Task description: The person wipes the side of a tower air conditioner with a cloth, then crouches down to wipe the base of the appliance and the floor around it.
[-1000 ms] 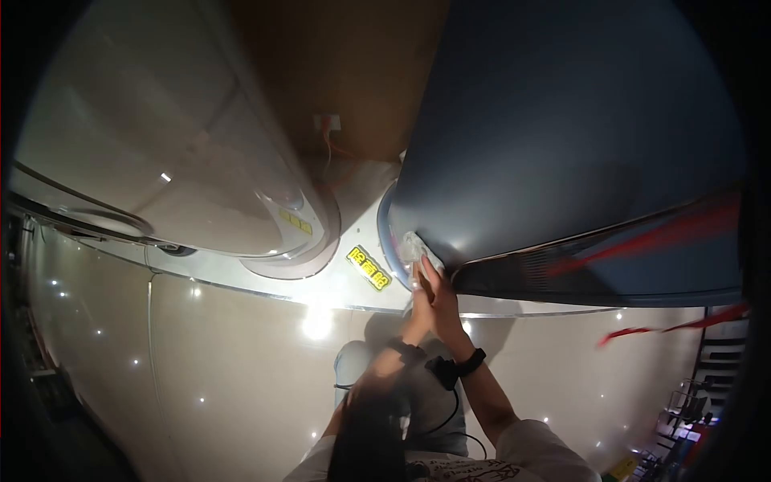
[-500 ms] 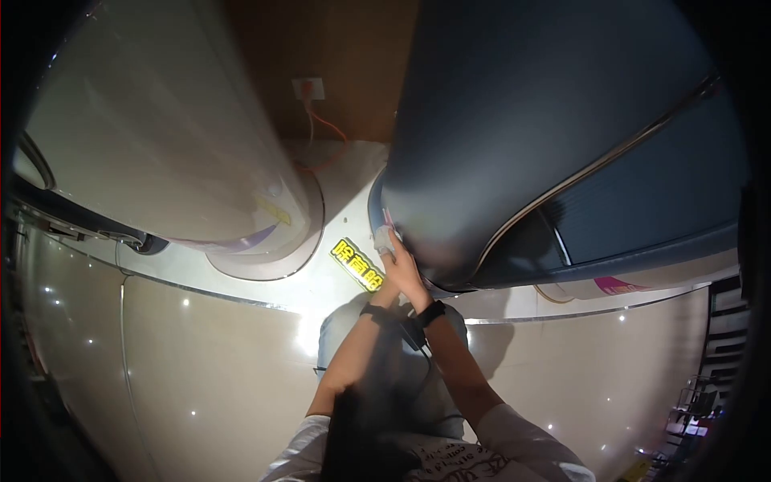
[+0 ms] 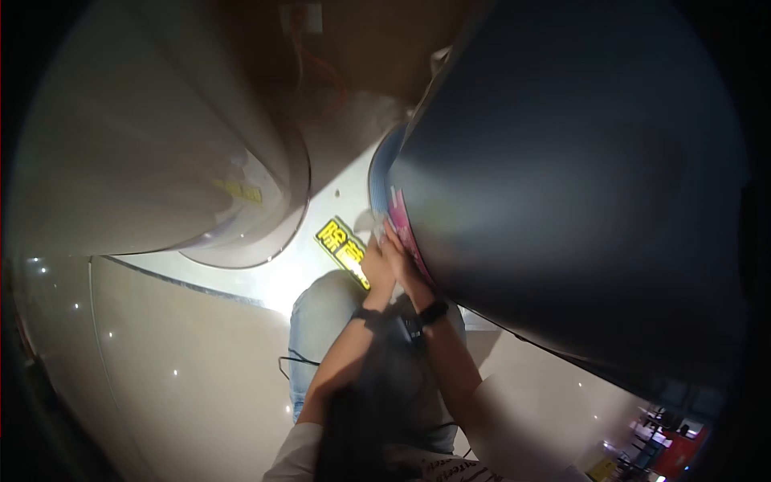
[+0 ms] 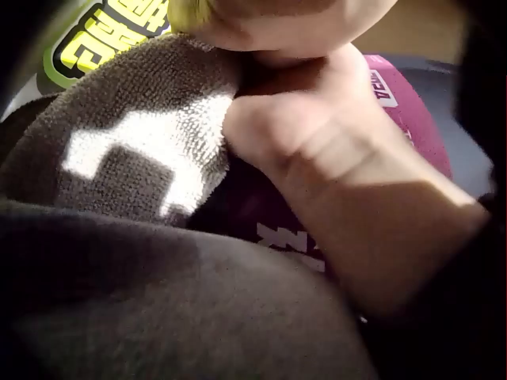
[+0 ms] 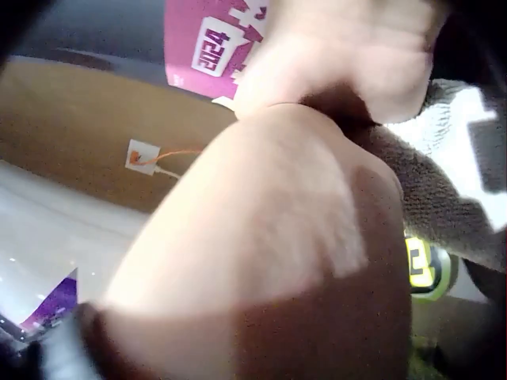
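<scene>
A grey terry towel (image 4: 135,103) hangs from between my two hands; its pale end (image 3: 378,230) shows at the fingertips in the head view. My left hand (image 3: 377,271) and right hand (image 3: 397,255) are close together and overlap, both gripping the towel. They work low at the foot of a tall dark blue rounded appliance (image 3: 546,185). Beside the right fingers runs a pink label (image 3: 399,215), and the right wrist view shows "2024" on it. Most of the fingers are hidden in both wrist views.
To the left stands a glossy pale rounded appliance (image 3: 152,153). A yellow-lettered sign (image 3: 333,236) lies on the white platform (image 3: 333,185) between them. Behind, a wall socket (image 3: 301,18) has an orange cord. My bent knee (image 3: 317,317) is just below the hands.
The hands have moved left and slightly up along the blue appliance's foot with the towel. The head view has shifted, so more of the pink label shows.
</scene>
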Demonstrator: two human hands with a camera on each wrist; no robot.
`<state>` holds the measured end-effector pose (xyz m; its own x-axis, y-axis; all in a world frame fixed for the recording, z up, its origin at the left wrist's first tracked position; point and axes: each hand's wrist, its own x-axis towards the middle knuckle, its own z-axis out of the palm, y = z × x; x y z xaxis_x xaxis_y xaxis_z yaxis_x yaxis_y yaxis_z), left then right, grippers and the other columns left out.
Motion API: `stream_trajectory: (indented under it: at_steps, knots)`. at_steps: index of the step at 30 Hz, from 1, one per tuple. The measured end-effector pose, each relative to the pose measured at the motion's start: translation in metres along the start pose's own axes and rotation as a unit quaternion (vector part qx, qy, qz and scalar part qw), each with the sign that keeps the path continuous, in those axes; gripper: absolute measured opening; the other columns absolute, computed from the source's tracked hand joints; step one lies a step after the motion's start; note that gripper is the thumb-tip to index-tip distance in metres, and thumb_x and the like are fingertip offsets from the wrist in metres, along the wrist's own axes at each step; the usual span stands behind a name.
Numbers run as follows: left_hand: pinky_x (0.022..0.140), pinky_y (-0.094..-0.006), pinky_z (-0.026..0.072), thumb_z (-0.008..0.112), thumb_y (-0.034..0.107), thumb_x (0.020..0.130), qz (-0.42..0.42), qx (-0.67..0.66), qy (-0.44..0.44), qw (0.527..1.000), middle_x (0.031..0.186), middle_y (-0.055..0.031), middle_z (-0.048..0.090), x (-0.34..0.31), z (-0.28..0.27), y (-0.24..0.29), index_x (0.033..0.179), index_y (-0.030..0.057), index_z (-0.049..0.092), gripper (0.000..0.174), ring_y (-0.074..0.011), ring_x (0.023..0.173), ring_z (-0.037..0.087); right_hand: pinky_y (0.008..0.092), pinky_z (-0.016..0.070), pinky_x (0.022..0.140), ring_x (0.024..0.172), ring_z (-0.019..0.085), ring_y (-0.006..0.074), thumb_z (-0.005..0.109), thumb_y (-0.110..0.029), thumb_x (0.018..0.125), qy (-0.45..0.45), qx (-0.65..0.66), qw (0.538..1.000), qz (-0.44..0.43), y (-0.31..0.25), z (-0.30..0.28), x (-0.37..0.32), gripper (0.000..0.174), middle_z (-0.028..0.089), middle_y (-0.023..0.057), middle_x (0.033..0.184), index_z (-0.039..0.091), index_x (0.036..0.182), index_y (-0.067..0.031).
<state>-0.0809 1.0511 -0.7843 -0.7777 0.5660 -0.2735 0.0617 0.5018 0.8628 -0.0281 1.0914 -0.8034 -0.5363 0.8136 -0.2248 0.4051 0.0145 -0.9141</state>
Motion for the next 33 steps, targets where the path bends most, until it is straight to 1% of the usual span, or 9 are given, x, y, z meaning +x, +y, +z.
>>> stream_trajectory:
  at_steps: [3, 7, 10, 15, 20, 22, 25, 26, 33]
  knots:
    - [0.07, -0.0387, 0.0498, 0.049, 0.027, 0.09, -0.02, -0.06, 0.027, 0.998, 0.09, -0.026, 0.065, 0.002, -0.014, 0.027, 0.122, -0.0036, 0.054, 0.045, -0.0349, 0.082, 0.066, 0.037, 0.0112, 0.114, 0.14, 0.016, 0.0319, 0.048, -0.023, 0.091, -0.011, -0.018, 1.0, 0.002, -0.039, -0.007, 0.012, 0.049, 0.018, 0.0182, 0.152, 0.044, 0.134, 0.0007]
    - [0.077, -0.0429, 0.0481, 0.043, 0.02, 0.091, -0.027, -0.039, 0.044, 0.998, 0.101, -0.0292, 0.062, 0.006, 0.0, 0.009, 0.127, -0.0018, 0.051, 0.042, -0.0413, 0.091, 0.062, 0.0367, 0.014, 0.113, 0.14, 0.016, 0.0325, 0.048, -0.018, 0.09, -0.023, 0.036, 0.999, 0.033, -0.019, -0.001, 0.026, 0.048, 0.014, 0.0183, 0.153, 0.044, 0.135, -0.0021]
    - [0.088, -0.042, 0.0441, 0.041, 0.019, 0.094, -0.015, -0.085, 0.035, 0.996, 0.115, -0.0327, 0.055, 0.013, -0.001, 0.014, 0.13, -0.0095, 0.042, 0.046, -0.0422, 0.104, 0.056, 0.0352, 0.0195, 0.111, 0.14, 0.016, 0.0321, 0.044, -0.011, 0.091, -0.011, 0.141, 0.989, 0.034, 0.001, 0.009, 0.035, 0.044, 0.014, 0.0184, 0.152, 0.046, 0.134, -0.0057]
    - [0.091, -0.042, 0.0417, 0.042, 0.021, 0.094, 0.022, -0.04, 0.036, 0.998, 0.116, -0.0285, 0.052, 0.017, 0.009, -0.006, 0.131, -0.006, 0.043, 0.047, -0.0421, 0.107, 0.051, 0.0324, 0.0205, 0.11, 0.139, 0.019, 0.0287, 0.043, -0.009, 0.09, 0.01, 0.206, 0.977, 0.055, 0.016, 0.012, 0.04, 0.042, 0.013, 0.0167, 0.153, 0.05, 0.131, -0.0055]
    - [0.091, -0.0428, 0.042, 0.046, 0.022, 0.091, 0.056, 0.019, -0.004, 0.998, 0.119, -0.0281, 0.049, 0.023, 0.003, -0.021, 0.131, -0.0009, 0.046, 0.046, -0.0422, 0.107, 0.05, 0.0332, 0.0197, 0.111, 0.138, 0.023, 0.0301, 0.043, -0.018, 0.092, 0.019, 0.043, 0.998, -0.03, -0.034, -0.002, 0.02, 0.044, 0.026, 0.0179, 0.149, 0.046, 0.135, -0.0076]
    - [0.091, -0.0437, 0.0418, 0.048, 0.022, 0.09, 0.092, 0.044, -0.02, 0.995, 0.118, -0.0284, 0.049, 0.021, 0.001, -0.029, 0.13, -0.0002, 0.047, 0.045, -0.0429, 0.107, 0.05, 0.0334, 0.0201, 0.111, 0.138, 0.025, 0.0297, 0.043, -0.021, 0.093, 0.013, 0.066, 0.998, 0.003, 0.048, 0.016, 0.03, 0.045, 0.029, 0.0167, 0.148, 0.045, 0.136, -0.0088]
    - [0.092, -0.0459, 0.0408, 0.052, 0.021, 0.087, 0.176, 0.099, -0.053, 0.978, 0.117, -0.0319, 0.048, 0.015, -0.001, -0.038, 0.127, 0.0023, 0.051, 0.044, -0.046, 0.108, 0.048, 0.0334, 0.0224, 0.11, 0.135, 0.031, 0.0278, 0.043, -0.026, 0.095, 0.046, 0.002, 0.999, 0.003, 0.068, 0.014, 0.015, 0.046, 0.034, 0.0128, 0.146, 0.043, 0.138, -0.0114]
    - [0.092, -0.046, 0.0412, 0.052, 0.022, 0.086, 0.166, 0.104, -0.098, 0.976, 0.117, -0.0325, 0.048, 0.011, -0.008, -0.03, 0.126, 0.0018, 0.051, 0.045, -0.0461, 0.108, 0.048, 0.0334, 0.024, 0.11, 0.134, 0.033, 0.0292, 0.043, -0.027, 0.095, 0.044, 0.028, 0.999, 0.0, 0.073, 0.015, 0.009, 0.048, 0.04, 0.0169, 0.142, 0.04, 0.139, -0.009]
    - [0.089, -0.0471, 0.0444, 0.052, 0.022, 0.081, 0.217, 0.149, -0.213, 0.941, 0.108, -0.0315, 0.053, 0.012, -0.02, -0.044, 0.122, -0.0001, 0.053, 0.046, -0.0456, 0.103, 0.052, 0.0376, 0.0345, 0.103, 0.124, 0.045, 0.0373, 0.043, -0.036, 0.095, 0.04, -0.005, 0.995, 0.093, -0.017, -0.005, -0.063, 0.058, 0.047, 0.0262, 0.131, 0.033, 0.139, -0.0001]
